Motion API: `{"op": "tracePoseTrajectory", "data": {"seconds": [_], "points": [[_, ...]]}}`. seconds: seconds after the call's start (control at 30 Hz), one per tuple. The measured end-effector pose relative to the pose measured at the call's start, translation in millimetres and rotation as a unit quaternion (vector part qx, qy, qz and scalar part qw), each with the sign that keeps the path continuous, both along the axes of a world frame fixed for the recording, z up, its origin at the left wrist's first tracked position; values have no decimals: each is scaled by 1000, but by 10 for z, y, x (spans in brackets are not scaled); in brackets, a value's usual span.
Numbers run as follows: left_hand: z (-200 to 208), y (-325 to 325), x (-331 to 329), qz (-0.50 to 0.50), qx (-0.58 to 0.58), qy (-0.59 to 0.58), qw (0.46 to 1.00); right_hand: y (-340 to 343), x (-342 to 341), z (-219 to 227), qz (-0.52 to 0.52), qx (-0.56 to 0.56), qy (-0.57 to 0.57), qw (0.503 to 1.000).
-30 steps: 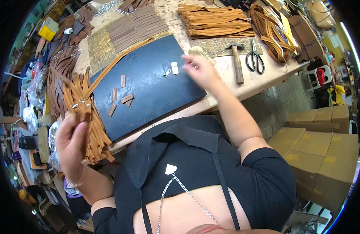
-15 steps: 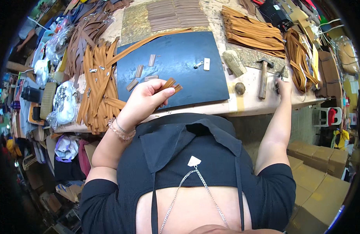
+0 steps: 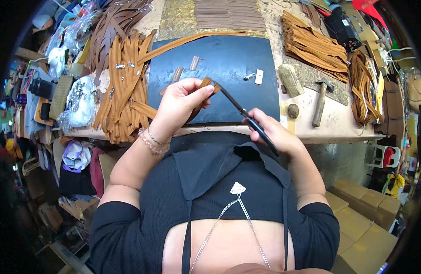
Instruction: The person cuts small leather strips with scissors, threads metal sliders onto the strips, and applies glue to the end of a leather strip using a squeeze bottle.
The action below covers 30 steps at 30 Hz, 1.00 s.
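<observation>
My left hand (image 3: pixel 185 102) is closed in a pinch on the end of a brown zipper tape (image 3: pixel 206 83), above the near part of a dark board (image 3: pixel 228 55). My right hand (image 3: pixel 274 132) grips black-handled scissors (image 3: pixel 254 123). The blades point up and left, with their tips against or just beside the tape end; whether they are parted cannot be made out. On the board lie small brown tabs (image 3: pixel 194 63), partly hidden behind my left hand. A metal zipper slider (image 3: pixel 249 76) lies farther right beside a small pale tab (image 3: pixel 259 76).
Brown zippers with metal sliders (image 3: pixel 123 86) are heaped left of the board. To the right are a hammer (image 3: pixel 321 102), a wooden block (image 3: pixel 290 80), a round brown lump (image 3: pixel 293 110), a zipper bundle (image 3: pixel 313 43) and a coiled bundle (image 3: pixel 362 86). Cardboard boxes (image 3: pixel 361 228) stand lower right.
My right hand has lifted the scissors from beside the hammer and brought them left to the tape. My left hand has risen slightly, still pinching it. The whole view has shifted a little.
</observation>
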State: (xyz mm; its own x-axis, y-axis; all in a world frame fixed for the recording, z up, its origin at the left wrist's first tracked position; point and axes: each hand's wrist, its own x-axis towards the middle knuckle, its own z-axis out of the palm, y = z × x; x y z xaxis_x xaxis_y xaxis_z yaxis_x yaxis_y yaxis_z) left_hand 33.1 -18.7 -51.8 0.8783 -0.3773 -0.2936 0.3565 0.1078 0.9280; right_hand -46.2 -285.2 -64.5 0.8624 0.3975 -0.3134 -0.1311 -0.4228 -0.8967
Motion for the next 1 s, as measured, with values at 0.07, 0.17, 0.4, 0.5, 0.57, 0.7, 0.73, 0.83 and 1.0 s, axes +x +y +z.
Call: {"op": "tracePoseTrajectory", "data": {"seconds": [0.07,0.17,0.4,0.5,0.57,0.7,0.73,0.83,1.0], "points": [[-46,12,-26,-2,-8,16,1000,96,54,33,28,-22,3,999],[-151,47,-43,-15,-25,30,999,171,91,31,19,-38,14,999],[-213,51,-74,-11,-40,65,997,214,76,-12,-7,-26,54,998],[-291,64,-52,-23,-42,75,996,221,55,-16,-26,-32,67,997],[-316,76,-29,-29,-43,82,995,207,21,-75,-47,-13,72,996],[-325,114,15,-68,-13,105,992,105,-11,-179,-61,-41,93,993],[-339,128,24,-79,2,107,991,52,-20,-196,-37,-62,58,996],[-370,154,-3,-99,50,84,990,-172,-10,-19,-186,-5,131,974],[-453,160,-4,-158,71,50,984,-1808,-13,-329,-465,-163,-93,865]]}}
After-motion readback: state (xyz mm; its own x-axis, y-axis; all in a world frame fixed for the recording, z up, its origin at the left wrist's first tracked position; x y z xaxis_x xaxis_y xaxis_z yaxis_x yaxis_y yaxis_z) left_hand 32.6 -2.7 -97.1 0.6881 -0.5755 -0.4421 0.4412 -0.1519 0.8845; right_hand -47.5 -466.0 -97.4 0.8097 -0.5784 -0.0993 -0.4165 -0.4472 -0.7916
